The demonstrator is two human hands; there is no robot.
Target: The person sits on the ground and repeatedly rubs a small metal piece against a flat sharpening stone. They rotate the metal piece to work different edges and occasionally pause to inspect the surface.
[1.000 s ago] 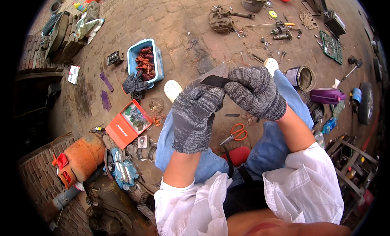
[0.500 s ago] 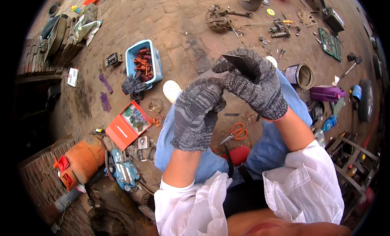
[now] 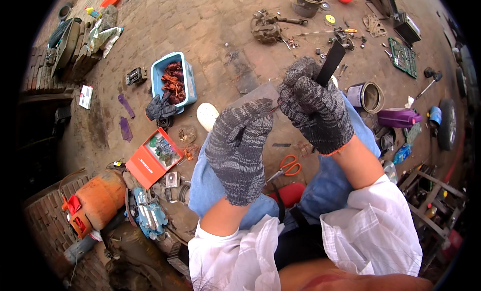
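My left hand (image 3: 240,150), in a grey knit glove, has curled fingers pinched at a thin dark filament between the hands; what else it holds is hidden. My right hand (image 3: 315,105), gloved alike, grips a thin black strip (image 3: 331,60), raised at a steep angle, and also touches the filament. Behind the left fingertips is a greyish translucent sheet (image 3: 253,92); whether it is held or lying on the ground I cannot tell. Below, between my legs, orange-handled scissors (image 3: 288,165) lie on the brick ground near another dark strip (image 3: 281,145).
Around me are a blue tub (image 3: 189,83) of coppery coils, an open red box (image 3: 143,170), an orange gas cylinder (image 3: 100,201), an open can (image 3: 368,98), a purple jug (image 3: 398,118), a green socket case (image 3: 403,60), a tire (image 3: 447,123) and metal parts (image 3: 265,30).
My right hand has turned and risen, swinging the black strip from flat between both hands to upright at the right. My left hand has let go of the strip and moved slightly left.
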